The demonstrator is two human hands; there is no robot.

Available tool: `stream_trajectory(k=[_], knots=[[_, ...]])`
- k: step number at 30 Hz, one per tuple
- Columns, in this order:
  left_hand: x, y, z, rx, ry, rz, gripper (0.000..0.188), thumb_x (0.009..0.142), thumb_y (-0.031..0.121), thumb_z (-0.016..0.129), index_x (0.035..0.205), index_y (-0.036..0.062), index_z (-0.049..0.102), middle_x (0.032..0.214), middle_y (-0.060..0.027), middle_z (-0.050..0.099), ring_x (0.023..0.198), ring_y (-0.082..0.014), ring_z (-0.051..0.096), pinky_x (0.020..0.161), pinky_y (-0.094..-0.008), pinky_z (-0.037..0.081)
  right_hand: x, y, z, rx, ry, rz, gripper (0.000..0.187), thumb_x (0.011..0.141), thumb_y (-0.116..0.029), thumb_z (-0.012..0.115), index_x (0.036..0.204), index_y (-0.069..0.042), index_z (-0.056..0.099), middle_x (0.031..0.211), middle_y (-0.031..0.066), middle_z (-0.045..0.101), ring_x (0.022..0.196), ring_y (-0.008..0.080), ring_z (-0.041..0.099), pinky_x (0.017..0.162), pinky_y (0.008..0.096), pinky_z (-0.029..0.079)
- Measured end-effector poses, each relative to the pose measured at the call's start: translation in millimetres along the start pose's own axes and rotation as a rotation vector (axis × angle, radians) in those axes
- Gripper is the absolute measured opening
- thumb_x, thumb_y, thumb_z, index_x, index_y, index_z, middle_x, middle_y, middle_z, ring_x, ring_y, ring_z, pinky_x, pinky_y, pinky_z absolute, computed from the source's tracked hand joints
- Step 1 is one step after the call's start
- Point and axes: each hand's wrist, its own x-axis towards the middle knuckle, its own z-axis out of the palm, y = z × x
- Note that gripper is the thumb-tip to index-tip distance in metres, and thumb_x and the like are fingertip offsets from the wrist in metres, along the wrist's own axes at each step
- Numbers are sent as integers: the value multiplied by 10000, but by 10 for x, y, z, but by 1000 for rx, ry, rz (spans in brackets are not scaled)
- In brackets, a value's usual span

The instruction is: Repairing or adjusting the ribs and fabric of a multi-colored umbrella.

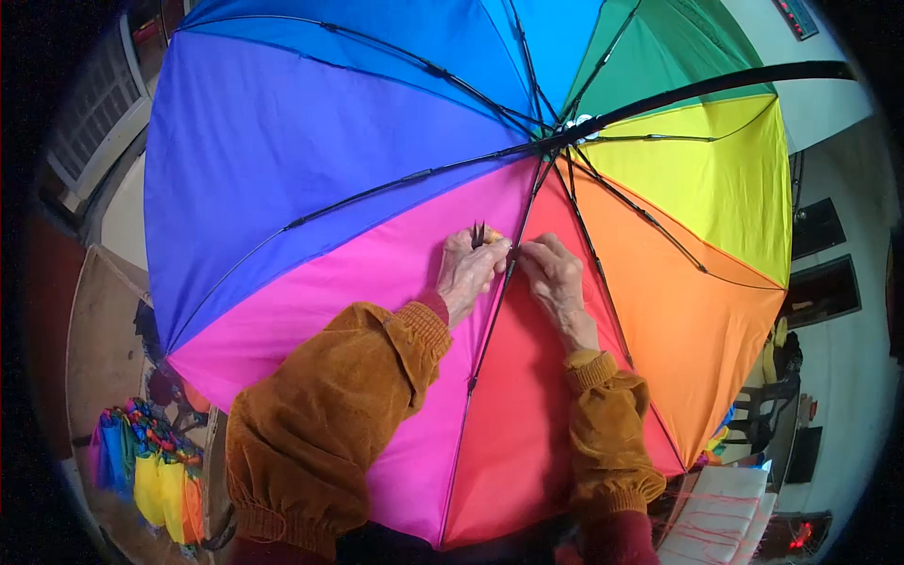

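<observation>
An opened umbrella (320, 151) with panels in rainbow colours fills most of the view, its ribbed inside facing me. My left hand (465, 268) lies over the pink panel, its fingers closed around small thread snips (478, 234) whose dark pointed blades stick up. Its fingertips reach a thin black rib (492, 315) at the pink and red seam. From the other side of that rib, over the red panel, my right hand (556, 273) pinches with thumb and forefinger. Whatever lies between those fingertips is too small to make out.
The umbrella's black shaft (697, 91) runs from the hub to the upper right. Several folded colourful umbrellas (155, 471) are at the lower left, beside a brown board (108, 348). A white padded surface with red threads (718, 518) stands at the lower right.
</observation>
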Motion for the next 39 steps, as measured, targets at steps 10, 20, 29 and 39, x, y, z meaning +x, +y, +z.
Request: stream_trajectory(k=[10,20,29,39], knots=[[-96,96,26,-107,108,-51,128,850,200,574,824,80,537,597,29,484,383,-16,331,319,-169,247,-179,175,-620,-111,-109,-64,103,744,-12,614,821,-9,546,699,107,497,536,238,496,480,327,404],[-152,72,165,428,61,30,191,741,207,650,751,69,518,567,33,433,433,-28,339,365,-200,280,30,-188,-474,1340,535,811,138,865,-143,521,747,-95,469,561,-52,342,462,77,354,414,246,296],[-221,94,96,652,70,302,144,657,107,596,661,52,463,555,20,418,503,-86,399,457,-266,361,-628,12,-1782,764,604,844,125,871,-136,539,764,-108,480,539,-66,305,424,43,256,387,192,227],[-189,62,45,429,41,156,166,634,124,615,654,55,466,567,13,428,531,-84,404,483,-269,376,-318,-282,-1070,918,405,819,80,878,-115,544,875,-36,556,624,22,484,466,90,420,457,267,446]])
